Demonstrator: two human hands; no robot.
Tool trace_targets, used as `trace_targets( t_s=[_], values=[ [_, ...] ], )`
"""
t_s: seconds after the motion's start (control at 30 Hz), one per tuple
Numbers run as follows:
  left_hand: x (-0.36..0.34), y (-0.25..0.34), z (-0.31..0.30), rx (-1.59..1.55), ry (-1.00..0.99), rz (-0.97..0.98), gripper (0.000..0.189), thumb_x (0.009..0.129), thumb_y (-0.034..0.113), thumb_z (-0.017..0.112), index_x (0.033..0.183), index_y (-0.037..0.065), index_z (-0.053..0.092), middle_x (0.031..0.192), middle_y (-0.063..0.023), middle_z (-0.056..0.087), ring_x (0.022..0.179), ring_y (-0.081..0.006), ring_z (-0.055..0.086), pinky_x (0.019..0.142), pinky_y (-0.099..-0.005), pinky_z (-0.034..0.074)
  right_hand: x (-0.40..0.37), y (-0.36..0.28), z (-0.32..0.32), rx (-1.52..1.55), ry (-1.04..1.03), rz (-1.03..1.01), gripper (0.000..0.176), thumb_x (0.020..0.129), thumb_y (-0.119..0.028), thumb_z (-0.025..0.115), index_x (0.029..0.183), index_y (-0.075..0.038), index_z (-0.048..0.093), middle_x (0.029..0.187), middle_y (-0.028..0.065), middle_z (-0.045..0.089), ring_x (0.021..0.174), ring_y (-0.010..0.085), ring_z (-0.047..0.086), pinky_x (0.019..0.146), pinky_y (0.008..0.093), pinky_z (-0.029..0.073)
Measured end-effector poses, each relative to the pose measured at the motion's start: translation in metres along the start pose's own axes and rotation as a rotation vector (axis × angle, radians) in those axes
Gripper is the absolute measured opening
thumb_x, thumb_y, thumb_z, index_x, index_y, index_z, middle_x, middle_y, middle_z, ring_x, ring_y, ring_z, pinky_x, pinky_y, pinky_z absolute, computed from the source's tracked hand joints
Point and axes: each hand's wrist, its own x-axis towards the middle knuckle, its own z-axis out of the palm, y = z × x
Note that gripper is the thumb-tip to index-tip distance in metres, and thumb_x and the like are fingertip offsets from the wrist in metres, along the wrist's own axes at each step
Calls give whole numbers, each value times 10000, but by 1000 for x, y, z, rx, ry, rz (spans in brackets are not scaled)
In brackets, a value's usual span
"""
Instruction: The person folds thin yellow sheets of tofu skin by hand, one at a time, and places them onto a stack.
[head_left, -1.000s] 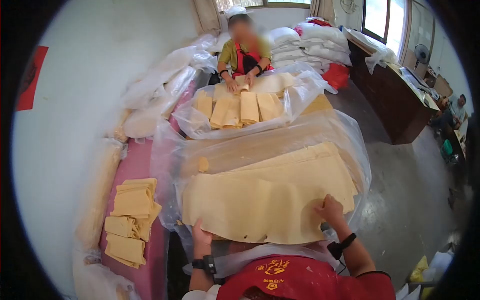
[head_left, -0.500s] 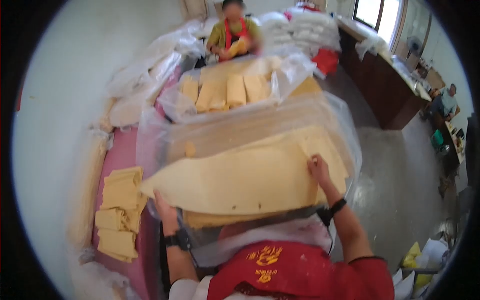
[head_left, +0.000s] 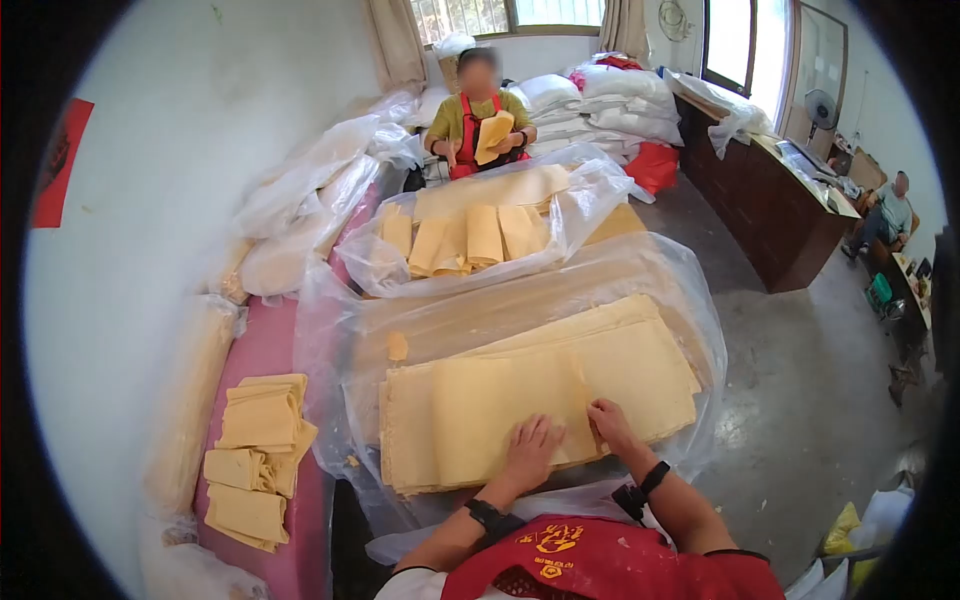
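Note:
A yellow sheet (head_left: pixel 490 415), with its left part folded over, lies on a wide stack of similar sheets (head_left: pixel 650 365) on clear plastic. My left hand (head_left: pixel 535 445) rests on the sheet with its fingers spread. Just right of it, my right hand (head_left: pixel 608 422) has its fingers closed at the sheet's edge near the fold. Folded yellow bundles (head_left: pixel 262 415) lie on the pink surface to the left. A small torn yellow piece (head_left: pixel 397 346) is behind the stack.
Across the table a co-worker (head_left: pixel 480 125) in a red apron holds a yellow piece, behind folded rolls (head_left: pixel 485 237) on plastic (head_left: pixel 600 205). White sacks (head_left: pixel 630 100) are piled behind. A dark wooden counter (head_left: pixel 760 205) stands right; another person (head_left: pixel 885 212) sits beyond it.
My left hand has moved right from the sheet's left end to its middle, and the sheet is now folded over. My right hand has come nearer to me. The view has tilted up.

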Motion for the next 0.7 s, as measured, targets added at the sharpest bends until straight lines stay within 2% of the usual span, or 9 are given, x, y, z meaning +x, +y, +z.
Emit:
trace_targets(
  t_s=[0.1,0.17,0.27,0.3,0.37,0.5,0.57,0.63,0.7],
  values=[
    [-9,-11,-3,-90,29,-70,787,770,370,699,1448,181,346,1479,-185,306,1383,-359,257,1120,-504,212,-18,-38,-1,213,-90,131,358,873,-338,580,852,16,619,727,114,628,669,197,595,608,357,476],
    [-14,-19,-12,-271,-23,-47,825,760,468,698,1453,198,340,1493,-181,287,1396,-358,232,1134,-487,183,-29,-75,0,-86,-104,183,356,853,-338,607,846,18,609,709,118,625,635,231,587,607,390,475],
    [-38,-44,-16,-170,36,-98,815,779,485,673,1460,196,332,1510,-188,250,1410,-368,192,1128,-537,150,-24,-62,13,-200,-82,-90,349,825,-321,640,888,22,620,738,149,640,664,263,620,632,398,492],
    [-50,-53,-20,-166,28,-104,815,779,485,673,1460,196,332,1510,-188,250,1410,-368,192,1128,-537,150,-22,-56,16,-194,-89,-87,349,825,-321,640,888,22,620,738,149,640,664,263,620,632,398,492],
    [-74,-72,-30,203,142,-386,765,802,488,652,1446,192,361,1525,-190,209,1422,-377,147,1078,-644,152,-9,-49,17,-513,-122,-110,365,795,-290,666,976,25,633,826,183,669,764,300,657,702,391,512],
    [-106,-109,-7,184,150,-518,754,814,501,628,1449,199,359,1522,-198,209,1418,-398,138,1051,-683,141,22,-47,27,-336,-200,1,336,793,-174,668,1088,-15,636,903,127,689,806,213,657,708,343,510],
    [-100,-113,1,133,166,-525,762,818,496,618,1460,202,334,1510,-223,214,1414,-406,141,1047,-682,146,42,-72,22,-211,-102,-259,339,812,-218,622,1093,-29,607,922,208,669,889,348,649,752,422,504],
    [-85,-112,-3,71,221,-565,786,808,471,639,1463,176,319,1505,-234,214,1409,-411,151,1056,-665,155,76,-119,13,-464,69,-572,274,830,-176,589,1067,-37,588,898,210,659,889,383,626,743,457,492],
    [-75,-113,-17,6,260,-602,811,799,446,659,1467,151,305,1500,-245,215,1403,-416,161,1064,-648,164,47,-233,-4,-683,91,-698,202,831,-145,573,1002,-37,569,863,201,647,858,408,608,738,474,484]
  ],
)
